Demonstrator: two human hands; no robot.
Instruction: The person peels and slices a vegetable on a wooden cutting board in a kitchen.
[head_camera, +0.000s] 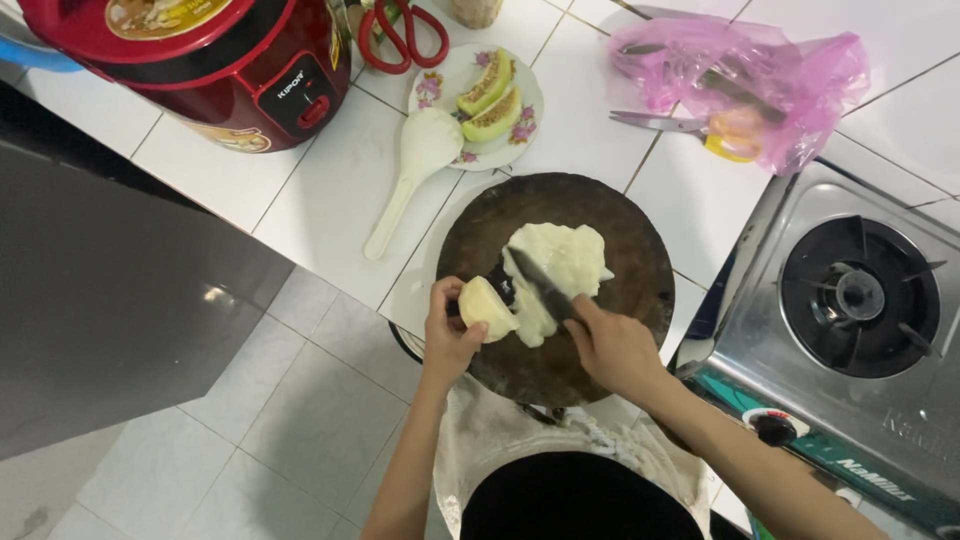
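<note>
**Knife on pale fruit at the round board**

The left hand (452, 335) grips a pale peeled fruit piece (487, 307) on the dark round cutting board (620, 235). The right hand (612, 345) is closed around a knife (543, 286), whose blade lies across the cut slices (562, 262). On the tiled worktop (330, 190), a floral plate (437, 85) holds two green wedges beside a white rice paddle (415, 165).
</note>
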